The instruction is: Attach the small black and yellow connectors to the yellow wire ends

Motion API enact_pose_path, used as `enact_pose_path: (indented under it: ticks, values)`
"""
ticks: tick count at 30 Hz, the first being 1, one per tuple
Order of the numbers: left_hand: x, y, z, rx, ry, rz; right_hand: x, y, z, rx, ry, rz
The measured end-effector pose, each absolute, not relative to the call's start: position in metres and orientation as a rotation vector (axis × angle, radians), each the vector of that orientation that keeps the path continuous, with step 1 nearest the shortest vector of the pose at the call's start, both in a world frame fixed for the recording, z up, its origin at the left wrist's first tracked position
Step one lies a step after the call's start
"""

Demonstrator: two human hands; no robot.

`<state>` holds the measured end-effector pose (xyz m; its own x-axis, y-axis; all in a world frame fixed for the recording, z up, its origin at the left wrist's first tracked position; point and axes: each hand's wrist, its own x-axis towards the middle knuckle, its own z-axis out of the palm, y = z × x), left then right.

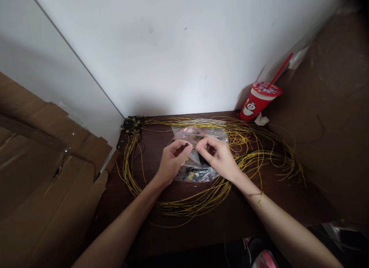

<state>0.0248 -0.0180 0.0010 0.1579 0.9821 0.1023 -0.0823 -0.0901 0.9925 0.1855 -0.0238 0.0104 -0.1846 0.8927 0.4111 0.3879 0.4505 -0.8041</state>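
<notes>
Above a clear plastic bag, my two hands meet fingertip to fingertip. My left hand pinches a small black part, too small to make out fully. Thumb and forefinger of my right hand close on a thin yellow wire, whose end reaches the black part. Inside the bag lie small black and yellow pieces. Around it curves a large loop of yellow and black wires, with a cluster of black and yellow connectors at the far left.
A red cup with a straw stands at the back right beside crumpled tissue. Cardboard rises on the left, and a brown panel on the right. Behind the dark table is a white wall.
</notes>
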Motion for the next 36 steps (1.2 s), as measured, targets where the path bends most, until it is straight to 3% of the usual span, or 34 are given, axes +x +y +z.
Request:
enact_pose_path:
  ticks: [5,17,36]
  values:
    - [0.0223,-0.0166,-0.0009,1.375,1.02,1.337,0.1861,-0.0222,0.0087,-1.142,-1.644,0.78]
    - [0.0231,-0.0172,-0.0017,1.424,1.036,1.308,0.1838,-0.0234,0.0102,-1.119,-1.524,0.991]
    - [0.0235,-0.0177,-0.0058,1.643,1.021,1.416,0.183,-0.024,0.0099,-1.16,-1.494,0.977]
